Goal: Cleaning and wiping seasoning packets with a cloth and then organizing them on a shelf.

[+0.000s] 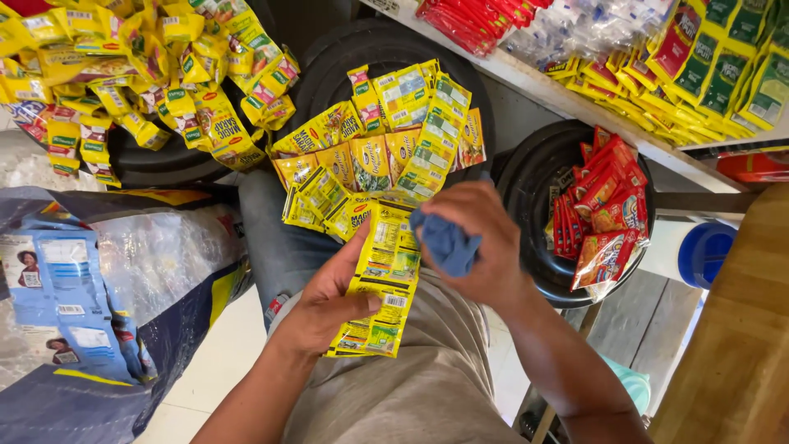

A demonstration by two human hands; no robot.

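Head view, left hand: the left hand point(325, 308) lies palm up over the lap, thumb pressed down on a strip of yellow sachets point(383, 275); the fingers underneath act as a backing, so the strip stays flat and taut.
Strip position: it runs from the near rim of the middle black basin point(329, 57) down across the grey shorts point(427, 378), its upper end joined to the heap in the basin.
Right hand: the right hand point(481, 242) has its fingers curled tight around a bunched blue cloth point(446, 242), pressed against the strip's right edge, as for wiping.
Surroundings: another basin with red sachets point(608, 218) at the right, hanging yellow packets point(148, 74) upper left, a shelf edge point(567, 99) above.
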